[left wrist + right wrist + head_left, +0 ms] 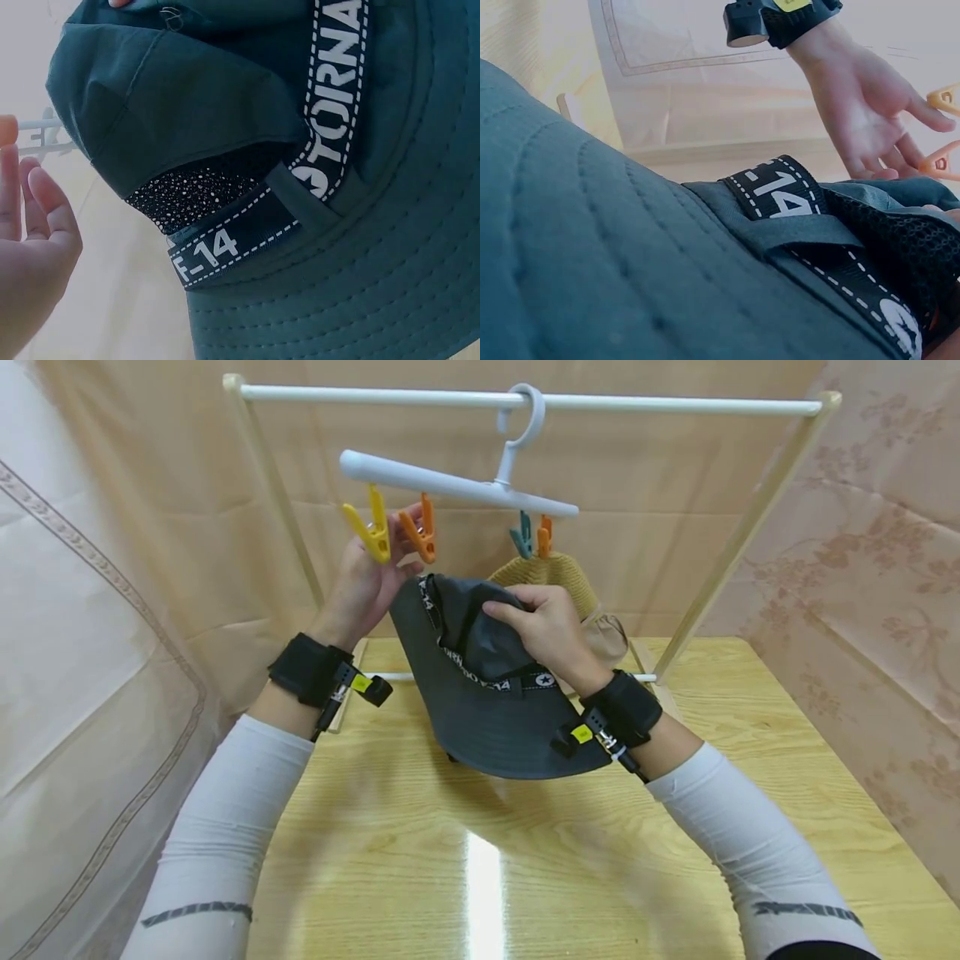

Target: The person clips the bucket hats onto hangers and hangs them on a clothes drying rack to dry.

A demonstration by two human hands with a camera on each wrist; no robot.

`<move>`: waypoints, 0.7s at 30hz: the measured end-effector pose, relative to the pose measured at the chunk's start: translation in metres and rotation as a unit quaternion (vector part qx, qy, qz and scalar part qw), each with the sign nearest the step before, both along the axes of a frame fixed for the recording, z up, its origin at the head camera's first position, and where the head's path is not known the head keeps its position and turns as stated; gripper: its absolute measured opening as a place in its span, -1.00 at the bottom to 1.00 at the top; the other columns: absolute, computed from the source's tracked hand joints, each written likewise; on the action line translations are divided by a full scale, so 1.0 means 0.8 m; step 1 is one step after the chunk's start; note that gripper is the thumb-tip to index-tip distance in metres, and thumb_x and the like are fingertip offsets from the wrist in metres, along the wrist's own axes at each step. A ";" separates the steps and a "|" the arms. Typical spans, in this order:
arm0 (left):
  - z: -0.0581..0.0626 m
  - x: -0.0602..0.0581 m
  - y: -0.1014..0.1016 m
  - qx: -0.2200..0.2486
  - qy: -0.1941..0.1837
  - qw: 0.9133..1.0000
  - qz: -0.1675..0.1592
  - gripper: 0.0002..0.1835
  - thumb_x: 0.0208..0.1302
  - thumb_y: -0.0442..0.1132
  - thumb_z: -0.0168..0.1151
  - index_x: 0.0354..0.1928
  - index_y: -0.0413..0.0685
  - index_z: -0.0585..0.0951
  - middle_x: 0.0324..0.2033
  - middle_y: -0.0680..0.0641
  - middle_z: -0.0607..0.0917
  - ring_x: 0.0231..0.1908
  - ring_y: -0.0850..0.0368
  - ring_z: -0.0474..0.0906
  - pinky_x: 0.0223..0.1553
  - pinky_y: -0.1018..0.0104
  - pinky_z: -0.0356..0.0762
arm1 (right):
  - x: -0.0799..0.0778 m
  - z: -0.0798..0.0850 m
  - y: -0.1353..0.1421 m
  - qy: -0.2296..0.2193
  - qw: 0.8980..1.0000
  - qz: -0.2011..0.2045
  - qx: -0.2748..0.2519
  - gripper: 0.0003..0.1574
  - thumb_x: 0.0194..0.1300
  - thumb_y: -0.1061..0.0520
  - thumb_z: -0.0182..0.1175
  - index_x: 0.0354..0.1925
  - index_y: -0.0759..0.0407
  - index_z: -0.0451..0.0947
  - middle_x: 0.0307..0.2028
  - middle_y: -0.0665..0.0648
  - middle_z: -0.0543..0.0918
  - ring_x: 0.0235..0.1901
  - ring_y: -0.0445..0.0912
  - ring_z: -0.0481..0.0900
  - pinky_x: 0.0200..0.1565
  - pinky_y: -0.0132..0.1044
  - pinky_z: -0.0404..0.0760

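Note:
My right hand point(551, 631) pinches the crown of a dark grey-green bucket hat point(495, 727), thumb on the near side. The hat hangs tilted under the hanger, inside facing me. A black band with white lettering point(337, 82) and a mesh lining point(202, 191) show inside it. My left hand point(367, 581) is raised beside the hat, fingers extended, fingertips at an orange clothespin point(425, 533). That clothespin's handles stand spread. A yellow clothespin point(375, 531) hangs just left of it, in front of the hand. In the right wrist view the left palm point(866, 105) shows.
A white hanger point(442, 483) hooks over the rack's white bar point(375, 395). On its right side a teal clothespin point(522, 535) and another orange clothespin point(545, 537) hold a tan knitted hat point(558, 572), partly hidden. Below lies a wooden table point(390, 843); curtains stand around.

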State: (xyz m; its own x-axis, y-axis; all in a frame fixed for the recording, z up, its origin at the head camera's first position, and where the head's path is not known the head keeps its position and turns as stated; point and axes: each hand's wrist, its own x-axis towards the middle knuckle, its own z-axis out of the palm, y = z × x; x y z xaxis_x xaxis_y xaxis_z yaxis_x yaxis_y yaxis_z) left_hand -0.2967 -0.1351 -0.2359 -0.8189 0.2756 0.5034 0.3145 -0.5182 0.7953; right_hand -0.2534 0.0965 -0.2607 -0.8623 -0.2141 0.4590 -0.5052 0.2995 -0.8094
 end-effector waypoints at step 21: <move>0.027 -0.003 0.008 0.034 -0.065 0.990 -0.119 -0.43 -0.17 -0.04 0.59 -0.08 -0.12 0.66 -0.14 -0.05 0.59 -0.15 0.07 0.45 -0.16 0.35 0.46 | -0.004 0.013 0.015 -0.005 0.999 0.021 -0.027 -0.74 0.27 0.16 0.31 -0.17 0.34 0.73 -0.32 0.06 0.75 -0.40 -0.26 0.68 -0.29 -0.46 0.62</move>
